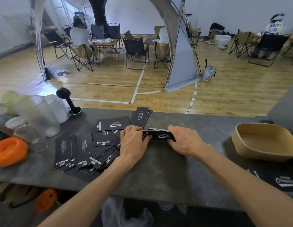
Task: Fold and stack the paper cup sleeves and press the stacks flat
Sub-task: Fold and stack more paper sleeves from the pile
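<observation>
A small stack of black paper cup sleeves [160,135] with white lettering stands on edge on the dark counter [158,164]. My left hand [134,141] grips its left end and my right hand [185,140] grips its right end. Several loose flat sleeves [86,149] lie scattered to the left, some overlapping. Another short pile of sleeves [141,117] lies just behind my left hand. One more black sleeve [279,179] rests at the counter's right front.
A tan bowl [263,141] sits at the right. An orange silicone item [10,151], clear glasses [28,136], a frosted jug [39,113] and a black tamper [68,102] crowd the left. Beyond the counter's far edge are a wood floor, folding chairs and seated people.
</observation>
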`<state>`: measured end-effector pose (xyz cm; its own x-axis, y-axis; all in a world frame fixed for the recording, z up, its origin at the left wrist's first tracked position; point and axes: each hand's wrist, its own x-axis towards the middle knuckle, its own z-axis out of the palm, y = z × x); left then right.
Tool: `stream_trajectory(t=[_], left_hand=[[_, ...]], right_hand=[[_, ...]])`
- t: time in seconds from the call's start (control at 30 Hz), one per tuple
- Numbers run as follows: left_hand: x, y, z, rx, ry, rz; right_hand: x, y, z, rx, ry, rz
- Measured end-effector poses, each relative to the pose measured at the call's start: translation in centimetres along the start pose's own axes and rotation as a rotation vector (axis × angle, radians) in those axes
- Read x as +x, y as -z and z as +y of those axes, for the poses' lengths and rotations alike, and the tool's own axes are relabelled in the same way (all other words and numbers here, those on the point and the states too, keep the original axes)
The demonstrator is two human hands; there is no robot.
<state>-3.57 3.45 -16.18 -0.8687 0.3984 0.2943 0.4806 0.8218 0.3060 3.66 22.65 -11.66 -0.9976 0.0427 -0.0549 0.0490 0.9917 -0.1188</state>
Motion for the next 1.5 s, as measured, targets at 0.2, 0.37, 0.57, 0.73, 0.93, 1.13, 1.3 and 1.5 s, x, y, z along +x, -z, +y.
stream_trajectory(t=[0.2, 0.37, 0.57, 0.73, 0.93, 1.13, 1.3, 1.5], left_hand=[[-1.7, -0.8, 2.2, -0.042, -0.022, -0.023], [-1.9, -1.7, 4.0, -0.018, -0.105, -0.023], [-1.9, -2.4, 4.1, -0.052, -0.123, 0.044], [-2.3, -2.7, 3.5, -0.129, -0.128, 0.058], [-2.1, -1.5, 2.8, -0.348, -0.089, 0.136], [4.0, 5.5, -5.5, 0.004, 0.137, -0.129], [5.3, 7.0, -10.6, 0.129, 0.285, -0.368], [4.3, 8.0, -9.8, -0.008, 0.273, -0.230]], right_hand=[[0.0, -0.1, 0.0, -0.001, 0.000, 0.008], [0.5, 0.3, 0.1, -0.049, -0.006, -0.046], [0.0, -0.3, 0.4, -0.033, -0.021, 0.050], [0.1, -0.9, 0.5, -0.008, -0.015, 0.096], [-0.1, -0.9, 0.3, -0.008, -0.007, 0.102], [0.0, -0.7, 0.5, 0.000, 0.004, 0.100], [0.0, -0.8, 0.6, -0.001, 0.006, 0.098], [0.3, -0.7, 0.8, -0.005, 0.007, 0.072]])
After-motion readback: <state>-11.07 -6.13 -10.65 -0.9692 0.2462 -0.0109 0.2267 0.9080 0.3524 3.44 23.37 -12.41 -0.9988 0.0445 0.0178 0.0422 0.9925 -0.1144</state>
